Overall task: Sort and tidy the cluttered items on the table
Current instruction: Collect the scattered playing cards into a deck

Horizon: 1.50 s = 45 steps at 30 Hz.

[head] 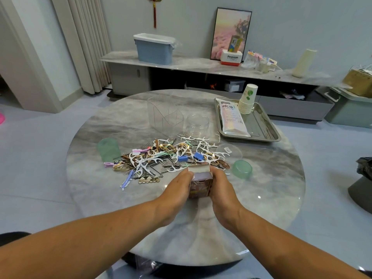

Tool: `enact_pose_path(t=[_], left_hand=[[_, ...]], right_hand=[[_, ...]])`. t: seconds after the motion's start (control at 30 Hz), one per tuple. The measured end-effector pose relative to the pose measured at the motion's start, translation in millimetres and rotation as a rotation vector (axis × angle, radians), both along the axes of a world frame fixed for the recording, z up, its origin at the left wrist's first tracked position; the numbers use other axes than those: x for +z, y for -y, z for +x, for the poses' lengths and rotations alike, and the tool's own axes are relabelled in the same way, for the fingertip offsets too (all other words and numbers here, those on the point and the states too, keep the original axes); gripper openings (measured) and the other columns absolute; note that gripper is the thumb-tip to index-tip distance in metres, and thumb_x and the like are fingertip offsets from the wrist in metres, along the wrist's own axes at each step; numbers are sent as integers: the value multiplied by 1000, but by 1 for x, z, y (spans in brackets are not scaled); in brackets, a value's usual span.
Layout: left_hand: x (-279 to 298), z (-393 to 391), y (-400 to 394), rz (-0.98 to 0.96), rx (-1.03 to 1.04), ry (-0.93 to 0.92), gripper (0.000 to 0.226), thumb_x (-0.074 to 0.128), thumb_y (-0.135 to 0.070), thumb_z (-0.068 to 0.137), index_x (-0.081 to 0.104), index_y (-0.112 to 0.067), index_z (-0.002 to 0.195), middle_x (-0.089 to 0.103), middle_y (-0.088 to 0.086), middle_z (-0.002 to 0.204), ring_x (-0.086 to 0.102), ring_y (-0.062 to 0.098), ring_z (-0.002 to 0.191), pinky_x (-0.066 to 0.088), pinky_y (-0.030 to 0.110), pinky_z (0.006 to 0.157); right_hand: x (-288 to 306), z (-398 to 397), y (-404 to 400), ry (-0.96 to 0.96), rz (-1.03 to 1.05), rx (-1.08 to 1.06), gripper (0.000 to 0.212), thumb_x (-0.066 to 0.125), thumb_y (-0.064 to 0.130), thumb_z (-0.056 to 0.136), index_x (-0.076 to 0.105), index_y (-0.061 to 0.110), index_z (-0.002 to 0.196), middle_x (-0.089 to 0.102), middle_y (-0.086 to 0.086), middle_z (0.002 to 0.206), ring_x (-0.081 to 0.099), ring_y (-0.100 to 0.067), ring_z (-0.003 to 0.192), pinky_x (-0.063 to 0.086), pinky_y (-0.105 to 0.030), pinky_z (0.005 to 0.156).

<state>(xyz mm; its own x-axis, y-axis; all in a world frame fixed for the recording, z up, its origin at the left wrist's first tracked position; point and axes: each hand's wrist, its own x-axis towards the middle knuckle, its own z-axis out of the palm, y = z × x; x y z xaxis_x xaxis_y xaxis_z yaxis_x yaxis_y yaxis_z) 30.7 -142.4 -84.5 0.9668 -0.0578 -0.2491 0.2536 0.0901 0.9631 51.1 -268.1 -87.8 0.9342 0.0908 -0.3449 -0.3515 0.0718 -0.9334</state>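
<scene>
Both hands, left [177, 184] and right [220, 183], grip a small box [199, 183] held between them.

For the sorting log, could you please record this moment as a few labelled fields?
held item: small box, flap open, gripped between left hand and right hand
unsorted pile: floss picks, hair clips, bobby pins on round marble table
empty containers: clear divided organiser, clear jar, green cup
tray: steel tray with paper cups and a packet
</scene>
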Motion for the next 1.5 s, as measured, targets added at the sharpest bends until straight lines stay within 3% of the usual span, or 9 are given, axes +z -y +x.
enact_pose_path(t=[0.13,0.27,0.37,0.43,0.53,0.67,1.03,1.3,1.5], left_hand=[[5,6,0,66,34,83,28,41,-18,107,67,-18,116,72,3,113,67,20,108,55,19,77],[7,9,-6,195,119,258,16,58,-13,100,70,-22,104,72,-5,97,65,0,84,49,11,66],[7,13,-14,311,121,357,10,66,-11,96,71,-18,101,68,-8,90,55,-7,64,42,7,60],[7,15,-18,295,100,357,11,69,-12,95,71,-20,102,68,-10,88,56,-5,61,42,8,59],[3,16,-23,281,34,340,15,70,-18,95,70,-29,105,70,-9,90,61,1,66,49,18,59],[-4,16,-28,329,-13,353,25,72,-26,94,70,-32,117,71,-6,105,70,17,84,60,34,75],[-3,20,-30,256,2,356,14,67,-12,96,74,-22,102,71,-6,76,68,19,70,57,30,65],[-3,19,-33,301,-49,405,16,67,-14,96,74,-26,105,73,-3,89,70,18,74,58,28,68],[-2,19,-35,368,-56,442,16,72,-20,93,74,-35,98,73,-6,91,72,21,73,62,35,70]], right_hand=[[3,-1,4,113,-34,15,39,39,19,105,77,28,106,77,4,105,71,-16,101,52,-45,98],[10,2,11,198,-36,-2,33,51,11,103,71,32,121,77,8,110,71,-14,106,58,-36,93],[18,5,20,307,-89,-28,20,63,24,100,77,25,114,77,8,105,72,-12,103,59,-36,92],[19,6,26,361,-115,-9,20,65,32,98,79,24,110,78,5,103,72,-14,103,60,-37,90],[15,10,31,421,-152,20,17,69,20,96,78,21,109,78,5,102,73,-17,102,60,-33,88],[11,12,33,480,-223,88,17,71,15,93,80,26,104,78,7,101,73,-14,101,58,-38,94],[11,13,37,501,-240,131,19,71,17,93,79,33,101,78,9,101,73,-12,100,58,-47,95],[9,16,43,613,-336,163,24,77,15,88,78,35,101,77,12,100,72,-5,97,59,-35,91],[2,19,45,824,-529,157,17,79,16,87,81,19,104,76,9,96,73,-10,90,60,-31,82]])
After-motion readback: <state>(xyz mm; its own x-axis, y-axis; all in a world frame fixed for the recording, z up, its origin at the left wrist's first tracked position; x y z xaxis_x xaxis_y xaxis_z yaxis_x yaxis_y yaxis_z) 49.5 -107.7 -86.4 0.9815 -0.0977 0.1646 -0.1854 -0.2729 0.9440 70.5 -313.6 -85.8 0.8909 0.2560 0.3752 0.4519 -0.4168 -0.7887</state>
